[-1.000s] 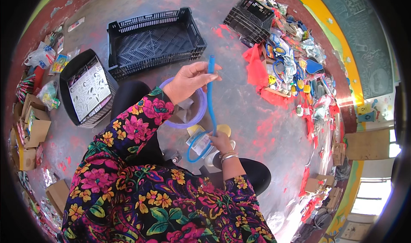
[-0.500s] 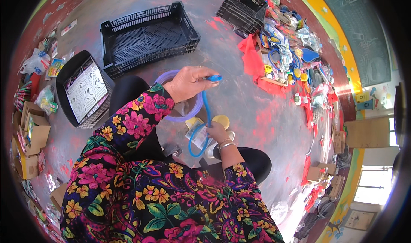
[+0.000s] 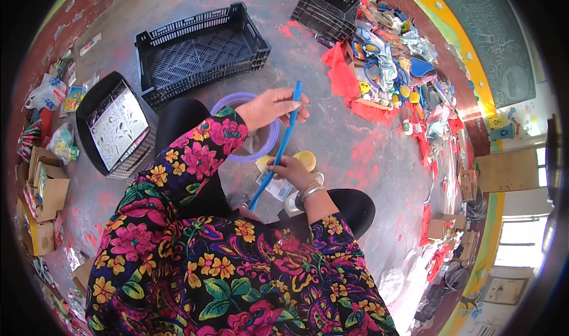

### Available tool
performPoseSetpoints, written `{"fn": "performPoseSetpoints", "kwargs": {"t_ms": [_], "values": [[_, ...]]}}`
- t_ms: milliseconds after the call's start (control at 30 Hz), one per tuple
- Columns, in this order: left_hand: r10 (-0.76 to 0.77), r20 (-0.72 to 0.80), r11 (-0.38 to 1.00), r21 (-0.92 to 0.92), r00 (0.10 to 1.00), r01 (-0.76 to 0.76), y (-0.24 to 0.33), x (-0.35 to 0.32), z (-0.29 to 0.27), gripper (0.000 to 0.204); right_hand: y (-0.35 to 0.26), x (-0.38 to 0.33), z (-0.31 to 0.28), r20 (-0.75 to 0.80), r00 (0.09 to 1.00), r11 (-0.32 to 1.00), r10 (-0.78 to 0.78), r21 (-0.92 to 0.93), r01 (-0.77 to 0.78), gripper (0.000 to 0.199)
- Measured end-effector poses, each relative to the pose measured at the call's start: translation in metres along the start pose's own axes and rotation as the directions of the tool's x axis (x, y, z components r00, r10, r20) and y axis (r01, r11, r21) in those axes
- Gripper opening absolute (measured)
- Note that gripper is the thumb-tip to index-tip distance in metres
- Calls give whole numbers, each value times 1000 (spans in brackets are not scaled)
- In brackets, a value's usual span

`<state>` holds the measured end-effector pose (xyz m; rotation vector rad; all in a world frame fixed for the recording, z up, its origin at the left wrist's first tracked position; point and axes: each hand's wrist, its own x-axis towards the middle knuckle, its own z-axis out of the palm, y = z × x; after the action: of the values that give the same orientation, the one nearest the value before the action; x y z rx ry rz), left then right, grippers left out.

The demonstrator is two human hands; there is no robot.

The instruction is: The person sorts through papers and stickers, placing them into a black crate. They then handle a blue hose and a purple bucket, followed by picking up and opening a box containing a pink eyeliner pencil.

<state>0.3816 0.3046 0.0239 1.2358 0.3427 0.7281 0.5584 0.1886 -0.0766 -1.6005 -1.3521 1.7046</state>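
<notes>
Half a second ago the blue tube (image 3: 280,149) bent in a loop under our left hand (image 3: 274,106); now it runs straight from that hand's pinching fingers down past our right hand (image 3: 291,169), whose fingers curl around it. A packet (image 3: 277,187) with a white label lies beneath, a yellow lid (image 3: 306,159) at three o'clock, and a purple bowl (image 3: 268,145) at eleven.

Bare grey floor (image 3: 332,128) lies open just right of and beyond the hands. Far left, a large empty black plastic crate (image 3: 201,51) blocks the way; at left stands a smaller black basket holding patterned sheets (image 3: 115,125). Far right, a heap of colourful packaged goods (image 3: 397,69) and a second black crate (image 3: 329,7) crowd the floor.
</notes>
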Motion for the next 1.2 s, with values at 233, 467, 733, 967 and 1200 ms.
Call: {"fn": "performPoseSetpoints", "kwargs": {"t_ms": [233,467,733,967,1200], "values": [[4,10,1000,1,1000,-4,-17,4,-12,28,1,4,9,-135,989,990,-53,121,69,19],[-14,-13,895,446,1000,18,-37,4,-14,27,-25,-1,-9,-479,872,941,-102,238,241,17],[-34,-285,891,426,958,158,-43,16,-48,27,-35,-75,-232,-754,652,451,-83,555,699,12],[-26,-206,829,542,978,136,-30,15,-43,29,-29,-141,-310,-871,491,529,11,422,737,26],[-51,-250,824,536,967,182,-32,25,-54,30,-56,-168,-309,-924,380,639,40,316,701,28]]}}
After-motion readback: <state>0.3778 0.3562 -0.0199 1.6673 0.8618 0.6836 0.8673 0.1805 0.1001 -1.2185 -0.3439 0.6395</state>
